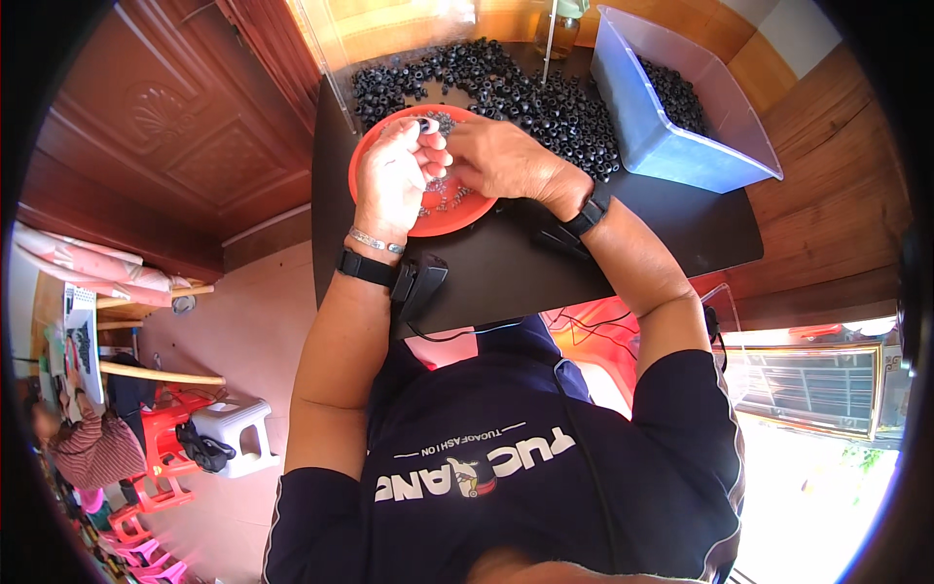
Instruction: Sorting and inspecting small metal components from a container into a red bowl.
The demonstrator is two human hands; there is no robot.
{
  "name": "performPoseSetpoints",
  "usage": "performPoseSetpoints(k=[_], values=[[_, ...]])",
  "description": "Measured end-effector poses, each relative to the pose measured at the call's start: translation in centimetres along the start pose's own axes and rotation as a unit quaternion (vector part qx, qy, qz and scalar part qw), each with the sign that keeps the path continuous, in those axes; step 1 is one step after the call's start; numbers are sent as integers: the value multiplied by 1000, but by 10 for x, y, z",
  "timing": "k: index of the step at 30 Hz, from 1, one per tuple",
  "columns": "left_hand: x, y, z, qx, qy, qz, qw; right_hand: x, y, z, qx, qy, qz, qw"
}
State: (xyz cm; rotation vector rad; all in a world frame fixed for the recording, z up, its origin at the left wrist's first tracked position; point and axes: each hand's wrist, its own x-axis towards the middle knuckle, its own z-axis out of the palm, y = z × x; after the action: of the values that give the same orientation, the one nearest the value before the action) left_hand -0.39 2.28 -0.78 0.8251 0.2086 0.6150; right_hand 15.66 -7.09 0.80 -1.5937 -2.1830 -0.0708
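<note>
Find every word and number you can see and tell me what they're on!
Big white lettering on the dark shirt, around a small coloured picture: I won't copy it out.
A smaller line of white lettering, also on the shirt: I won't copy that either.
The marks on the silvery bracelet are too small to read.
No writing shows on the red bowl or blue bin.

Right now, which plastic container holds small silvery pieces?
The round red plastic basin beneath your left hand and right hand; the rectangular translucent blue plastic bin further right holds black pieces instead.
</note>
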Motion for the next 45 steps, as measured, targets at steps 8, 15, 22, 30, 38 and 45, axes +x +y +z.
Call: performPoseSetpoints(k=[8,15,22,30,38,45], values=[[-1,-6,4,17,-12,-11,1000,-4,17,-10,445,36,179,877],[-2,-10,3,27,-20,-22,999,-4,14,-22,516,61,135,844],[-4,-15,9,41,-32,-41,998,-8,12,-27,478,62,137,865],[-5,-16,13,44,-39,-54,997,-7,8,-18,494,108,112,855],[-6,-18,15,32,-48,-47,997,-5,2,-10,503,157,81,846],[-4,-17,8,15,-84,-46,995,-6,4,-10,481,158,83,859]])
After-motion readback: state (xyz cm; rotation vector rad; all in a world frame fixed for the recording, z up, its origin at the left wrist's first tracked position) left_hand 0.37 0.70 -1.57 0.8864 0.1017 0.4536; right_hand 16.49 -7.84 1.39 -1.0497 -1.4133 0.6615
